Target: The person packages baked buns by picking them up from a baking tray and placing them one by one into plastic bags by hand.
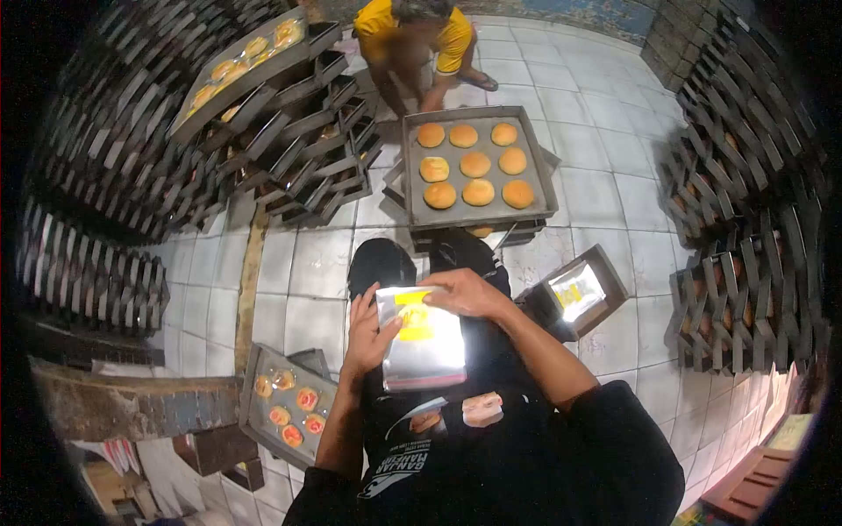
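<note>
A stack of clear plastic bags (425,351) with a yellow printed label rests above my lap, its surface glaring with reflected light. My left hand (367,331) holds the stack along its left edge, thumb on the front face. At the top right corner, my right hand (465,294) grips the bags with bent fingers; the fingertips are partly blurred. Just beyond my knees, a metal tray (548,206) carries several round golden buns (474,164) in rows. It sits on top of other trays.
Opposite me a person in a yellow shirt (377,19) crouches behind the bun tray. An open box (605,272) with more labelled bags lies right. A tray of wrapped, red-topped breads (307,399) is at lower left. Tray stacks (298,149) line both sides of the tiled floor (614,188).
</note>
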`<move>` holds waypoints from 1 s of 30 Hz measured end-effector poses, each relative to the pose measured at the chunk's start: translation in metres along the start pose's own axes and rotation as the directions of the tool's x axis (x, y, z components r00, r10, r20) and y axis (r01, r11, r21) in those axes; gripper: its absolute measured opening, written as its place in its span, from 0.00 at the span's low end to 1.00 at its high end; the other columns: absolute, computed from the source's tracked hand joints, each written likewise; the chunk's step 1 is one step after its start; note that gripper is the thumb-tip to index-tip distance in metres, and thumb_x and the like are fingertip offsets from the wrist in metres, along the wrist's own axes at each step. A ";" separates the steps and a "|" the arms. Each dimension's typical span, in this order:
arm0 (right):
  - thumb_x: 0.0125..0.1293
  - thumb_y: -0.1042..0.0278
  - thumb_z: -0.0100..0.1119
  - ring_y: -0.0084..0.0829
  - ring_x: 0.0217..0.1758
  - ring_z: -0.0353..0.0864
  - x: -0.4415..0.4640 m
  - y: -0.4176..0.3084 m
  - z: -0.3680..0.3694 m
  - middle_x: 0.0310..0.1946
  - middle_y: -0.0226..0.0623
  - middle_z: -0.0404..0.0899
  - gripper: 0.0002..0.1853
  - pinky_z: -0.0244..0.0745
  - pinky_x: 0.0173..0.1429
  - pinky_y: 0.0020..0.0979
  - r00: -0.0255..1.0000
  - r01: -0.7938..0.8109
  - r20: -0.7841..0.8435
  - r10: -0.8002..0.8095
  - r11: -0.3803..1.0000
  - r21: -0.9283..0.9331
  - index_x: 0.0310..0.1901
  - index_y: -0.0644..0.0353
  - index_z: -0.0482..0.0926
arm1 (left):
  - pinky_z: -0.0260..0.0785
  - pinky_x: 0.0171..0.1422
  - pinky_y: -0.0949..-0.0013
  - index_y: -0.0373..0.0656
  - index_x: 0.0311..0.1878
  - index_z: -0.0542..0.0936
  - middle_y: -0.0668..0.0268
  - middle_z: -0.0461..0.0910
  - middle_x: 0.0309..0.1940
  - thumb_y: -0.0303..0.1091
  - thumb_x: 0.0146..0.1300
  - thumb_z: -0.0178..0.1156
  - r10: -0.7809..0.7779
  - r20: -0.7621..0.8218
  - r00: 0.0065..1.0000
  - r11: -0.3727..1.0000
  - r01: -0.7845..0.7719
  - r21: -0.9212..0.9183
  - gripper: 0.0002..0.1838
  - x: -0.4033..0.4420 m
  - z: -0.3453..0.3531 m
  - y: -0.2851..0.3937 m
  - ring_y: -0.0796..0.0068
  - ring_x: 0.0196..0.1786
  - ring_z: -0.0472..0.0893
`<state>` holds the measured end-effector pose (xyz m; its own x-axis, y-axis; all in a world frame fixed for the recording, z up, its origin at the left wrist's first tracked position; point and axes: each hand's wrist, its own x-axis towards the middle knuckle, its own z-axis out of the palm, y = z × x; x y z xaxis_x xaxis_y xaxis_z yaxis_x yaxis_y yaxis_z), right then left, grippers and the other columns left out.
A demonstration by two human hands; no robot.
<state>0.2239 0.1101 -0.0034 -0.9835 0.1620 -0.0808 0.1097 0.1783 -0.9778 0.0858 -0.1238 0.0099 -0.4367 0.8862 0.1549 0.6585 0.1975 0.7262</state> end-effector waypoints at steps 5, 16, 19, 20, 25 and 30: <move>0.71 0.57 0.64 0.29 0.44 0.86 -0.010 -0.017 0.002 0.43 0.44 0.89 0.20 0.79 0.52 0.35 1.000 -0.003 -0.002 0.003 1.000 -0.013 0.57 0.63 0.84 | 0.44 0.84 0.45 0.38 0.71 0.74 0.50 0.71 0.72 0.40 0.69 0.63 -0.032 -0.058 0.998 0.999 0.032 -0.012 0.30 -0.008 0.002 0.010 0.46 0.80 0.62; 0.63 0.57 0.70 0.53 0.76 0.63 -0.046 -0.029 0.020 0.68 0.46 0.71 0.35 0.57 0.78 0.55 0.854 0.285 -0.180 -0.488 0.728 -0.623 0.69 0.60 0.71 | 0.59 0.80 0.45 0.46 0.54 0.88 0.50 0.70 0.74 0.26 0.61 0.67 0.160 -0.141 0.977 0.945 -0.110 0.309 0.17 -0.030 0.001 0.041 0.40 0.79 0.62; 0.63 0.60 0.70 0.51 0.69 0.71 -0.076 -0.071 0.017 0.57 0.46 0.78 0.26 0.58 0.76 0.58 0.862 0.271 -0.123 -0.491 0.653 -0.707 0.60 0.61 0.77 | 0.60 0.80 0.44 0.45 0.52 0.88 0.51 0.73 0.72 0.24 0.59 0.67 0.347 -0.160 0.924 0.875 -0.258 0.409 0.17 -0.035 -0.004 0.055 0.40 0.78 0.63; 0.62 0.67 0.69 0.47 0.59 0.78 -0.079 -0.068 0.014 0.46 0.41 0.80 0.15 0.68 0.71 0.52 0.878 0.312 -0.087 -0.471 0.701 -0.642 0.49 0.60 0.81 | 0.63 0.79 0.46 0.43 0.52 0.88 0.50 0.77 0.68 0.26 0.61 0.69 0.331 -0.194 0.923 0.886 -0.234 0.400 0.15 -0.036 -0.006 0.066 0.42 0.77 0.66; 0.64 0.74 0.66 0.46 0.45 0.83 -0.081 -0.114 -0.020 0.39 0.41 0.82 0.08 0.81 0.51 0.37 0.912 0.373 -0.024 -0.409 0.855 -0.361 0.45 0.61 0.82 | 0.77 0.64 0.55 0.39 0.49 0.87 0.51 0.84 0.57 0.30 0.69 0.68 -0.172 0.043 0.984 0.760 0.160 -0.630 0.09 -0.032 -0.028 0.083 0.57 0.64 0.81; 0.69 0.64 0.66 0.49 0.39 0.85 -0.006 0.017 -0.126 0.36 0.47 0.85 0.12 0.80 0.48 0.38 0.964 -0.156 -0.231 0.133 0.984 -0.085 0.47 0.63 0.84 | 0.80 0.39 0.69 0.35 0.49 0.85 0.61 0.88 0.34 0.33 0.74 0.63 -0.501 0.141 0.854 0.480 0.410 -0.776 0.10 0.020 -0.046 0.053 0.75 0.32 0.85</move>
<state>0.2496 0.2345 0.0043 -0.9002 0.4039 -0.1631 0.2736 0.2329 -0.9332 0.0831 -0.1147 0.0824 -0.6161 0.7169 -0.3263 -0.3386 0.1329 0.9315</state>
